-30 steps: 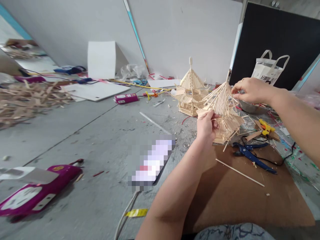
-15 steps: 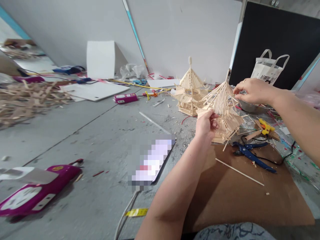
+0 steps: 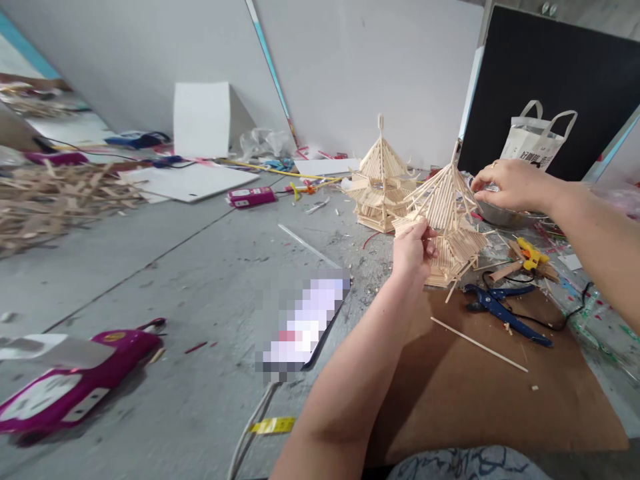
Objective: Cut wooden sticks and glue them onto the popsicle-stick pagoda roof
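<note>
A small pavilion model (image 3: 453,207) built of thin wooden sticks stands at the right, its pointed roof made of sloping sticks with gaps between some of them. My left hand (image 3: 414,245) is closed on the near left edge of its lower roof. Beside the upper roof, on the right, my right hand (image 3: 510,185) hovers with curled fingers above a metal bowl (image 3: 510,217); whatever its fingertips hold is hidden. Behind to the left is a second, similar stick pavilion (image 3: 383,180) with upturned roof corners.
Blue pliers (image 3: 505,313) and a loose stick (image 3: 479,344) lie on brown cardboard (image 3: 480,413). A yellow glue gun (image 3: 533,253) rests behind them. A phone (image 3: 307,320) lies left of my forearm, near magenta power strips (image 3: 120,360). Scrap wood (image 3: 65,200) is heaped far left.
My right hand has shifted slightly right and down, away from the model's roof. My left hand keeps its hold, and the pavilion stays in place.
</note>
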`<state>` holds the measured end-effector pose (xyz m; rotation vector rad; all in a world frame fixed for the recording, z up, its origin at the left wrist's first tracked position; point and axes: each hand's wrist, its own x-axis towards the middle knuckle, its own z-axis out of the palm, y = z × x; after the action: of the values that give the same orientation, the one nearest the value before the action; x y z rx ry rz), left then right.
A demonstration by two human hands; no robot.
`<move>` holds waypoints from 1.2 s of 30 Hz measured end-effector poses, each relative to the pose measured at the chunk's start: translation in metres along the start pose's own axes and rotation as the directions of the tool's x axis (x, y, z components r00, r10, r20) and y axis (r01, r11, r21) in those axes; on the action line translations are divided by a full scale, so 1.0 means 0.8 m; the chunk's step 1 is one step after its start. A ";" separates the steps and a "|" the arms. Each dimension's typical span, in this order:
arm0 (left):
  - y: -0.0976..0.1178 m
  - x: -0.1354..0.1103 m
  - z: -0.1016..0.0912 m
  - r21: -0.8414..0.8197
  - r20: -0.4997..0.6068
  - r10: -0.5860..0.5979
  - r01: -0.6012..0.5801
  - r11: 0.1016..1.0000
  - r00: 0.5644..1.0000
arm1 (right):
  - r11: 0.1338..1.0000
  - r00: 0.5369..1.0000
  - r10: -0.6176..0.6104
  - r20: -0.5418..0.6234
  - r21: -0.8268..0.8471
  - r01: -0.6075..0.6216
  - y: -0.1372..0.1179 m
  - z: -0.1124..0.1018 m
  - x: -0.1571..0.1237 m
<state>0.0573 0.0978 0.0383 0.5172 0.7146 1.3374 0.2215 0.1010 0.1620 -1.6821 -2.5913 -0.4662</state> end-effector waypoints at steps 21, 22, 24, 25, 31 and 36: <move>-0.001 0.000 0.001 0.005 -0.004 0.026 -0.026 1.000 1.000 | 0.981 0.986 0.164 -0.041 0.114 -0.159 0.026 0.022 -0.048; 0.000 0.000 0.001 0.005 -0.006 0.028 -0.028 1.000 1.000 | 0.967 0.972 0.233 -0.030 0.113 -0.228 0.037 0.033 -0.060; 0.000 0.000 0.002 0.002 -0.015 0.027 -0.027 1.000 1.000 | 0.926 0.930 0.367 0.017 0.084 -0.367 0.063 0.062 -0.087; 0.000 0.000 0.002 0.000 -0.022 0.027 -0.027 1.000 0.999 | 0.884 0.886 0.461 0.046 0.064 -0.463 0.076 0.079 -0.101; -0.001 0.002 0.001 0.007 -0.016 0.041 -0.041 0.999 0.999 | 0.528 0.503 0.784 0.364 0.038 -0.849 0.129 0.189 -0.165; -0.001 0.000 0.001 0.007 -0.011 0.052 -0.052 0.999 0.999 | 0.440 0.440 0.831 0.341 0.082 -0.894 0.140 0.240 -0.158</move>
<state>0.0581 0.0978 0.0382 0.5373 0.7188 1.3877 0.4033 0.0800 -0.0167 -2.7328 -1.3392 0.1572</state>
